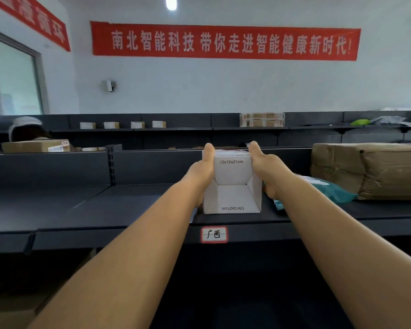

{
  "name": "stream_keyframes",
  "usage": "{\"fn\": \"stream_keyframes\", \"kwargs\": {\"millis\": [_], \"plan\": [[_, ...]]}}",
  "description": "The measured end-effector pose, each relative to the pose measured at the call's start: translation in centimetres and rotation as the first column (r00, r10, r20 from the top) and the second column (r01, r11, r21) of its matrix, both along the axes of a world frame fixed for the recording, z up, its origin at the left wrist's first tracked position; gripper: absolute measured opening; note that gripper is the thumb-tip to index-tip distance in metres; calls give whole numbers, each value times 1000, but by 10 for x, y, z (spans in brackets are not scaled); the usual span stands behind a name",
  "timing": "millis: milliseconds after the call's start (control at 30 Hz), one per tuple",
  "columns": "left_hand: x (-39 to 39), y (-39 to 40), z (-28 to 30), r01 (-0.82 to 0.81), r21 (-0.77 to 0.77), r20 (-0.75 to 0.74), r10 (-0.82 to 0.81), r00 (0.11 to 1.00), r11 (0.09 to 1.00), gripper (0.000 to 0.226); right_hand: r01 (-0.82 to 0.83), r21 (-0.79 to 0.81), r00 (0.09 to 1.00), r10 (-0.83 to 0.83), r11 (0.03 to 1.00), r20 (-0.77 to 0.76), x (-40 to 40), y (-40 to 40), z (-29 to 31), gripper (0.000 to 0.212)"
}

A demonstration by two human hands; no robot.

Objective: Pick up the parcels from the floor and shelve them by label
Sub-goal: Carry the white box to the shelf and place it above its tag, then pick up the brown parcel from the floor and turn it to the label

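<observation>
Left hand (pixel 201 172) and right hand (pixel 267 169) clasped on white box (pixel 231 186), resting on shelf (pixel 128 210) above label (pixel 214 234).

Matt white cardboard box (pixel 231 184); dark matt shelf (pixel 128 210), probably metal.

The box (pixel 231 184) stands on the shelf (pixel 133 210) above the label (pixel 214 234), with the left hand (pixel 203 169) and right hand (pixel 267 167) on its sides, a mailer bag (pixel 330 189) and a wrapped bundle (pixel 375 169) to its right
</observation>
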State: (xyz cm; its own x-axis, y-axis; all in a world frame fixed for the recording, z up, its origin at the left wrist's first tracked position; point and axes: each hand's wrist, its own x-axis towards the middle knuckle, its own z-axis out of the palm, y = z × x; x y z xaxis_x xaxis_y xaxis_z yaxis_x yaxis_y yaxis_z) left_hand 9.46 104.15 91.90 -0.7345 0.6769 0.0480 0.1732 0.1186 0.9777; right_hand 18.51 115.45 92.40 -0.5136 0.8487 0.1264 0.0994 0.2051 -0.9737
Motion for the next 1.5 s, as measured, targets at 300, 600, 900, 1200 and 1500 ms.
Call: {"fn": "stream_keyframes", "kwargs": {"millis": [300,600,900,1200,1500], "plan": [[12,-55,-6,-168,386,-115,228,967,907,71,151,457,952,-4,877,-306,2,-71,4,73],[-4,-201,-34,-367,492,-63,453,889,789,54,-251,353,824,390,901,-411,-58,-218,-32,23],[-22,-419,-119,-622,389,-15,679,734,680,21,-587,180,741,614,789,-273,-95,-432,-110,32],[-10,-641,-217,-874,238,125,879,460,424,19,-820,-4,567,812,572,-139,-115,-651,-208,36],[18,-785,-293,-991,116,280,956,91,60,21,-946,-112,304,953,303,9,-126,-800,-286,31]]}}
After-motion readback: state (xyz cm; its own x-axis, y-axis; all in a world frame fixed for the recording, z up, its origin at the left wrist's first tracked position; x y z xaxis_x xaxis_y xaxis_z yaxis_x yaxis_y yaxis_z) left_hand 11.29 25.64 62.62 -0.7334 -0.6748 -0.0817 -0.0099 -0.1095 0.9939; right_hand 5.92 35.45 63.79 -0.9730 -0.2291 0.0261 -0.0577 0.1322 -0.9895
